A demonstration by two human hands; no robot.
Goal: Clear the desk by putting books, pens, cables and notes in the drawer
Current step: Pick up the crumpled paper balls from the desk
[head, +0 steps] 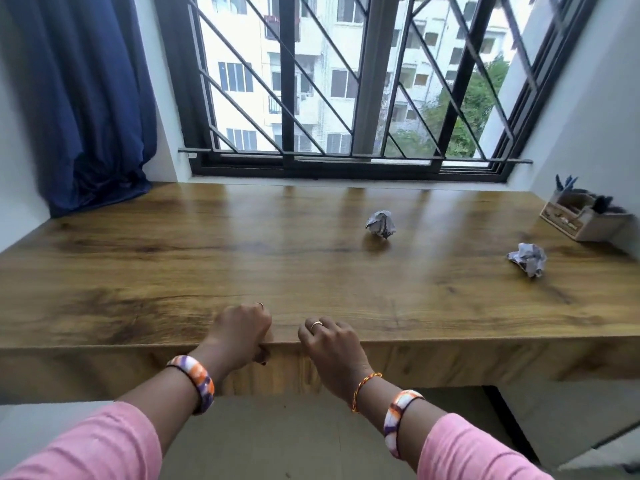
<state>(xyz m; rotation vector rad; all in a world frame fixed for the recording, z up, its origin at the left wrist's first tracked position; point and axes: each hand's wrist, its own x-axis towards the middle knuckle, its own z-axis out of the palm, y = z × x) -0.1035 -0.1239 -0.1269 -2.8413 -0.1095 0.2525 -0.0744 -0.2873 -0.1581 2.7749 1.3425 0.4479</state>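
Note:
Two crumpled paper notes lie on the wooden desk [173, 271]: one ball [381, 224] past the middle, another [527, 259] toward the right. My left hand [240, 336] is at the desk's front edge [138, 344], knuckles on top and thumb curled down over the front panel [294, 370], gripping the edge. My right hand [330, 342] rests beside it on the same edge with its fingers curled under; its fingertips are hidden and I see nothing in it. The panel sits flush under the top, and no open drawer shows.
A wooden organiser [581, 216] with dark pens stands at the far right by the wall. A blue curtain [86, 116] hangs at the back left. A barred window [346, 98] runs behind the desk. Floor [294, 438] lies below the desk.

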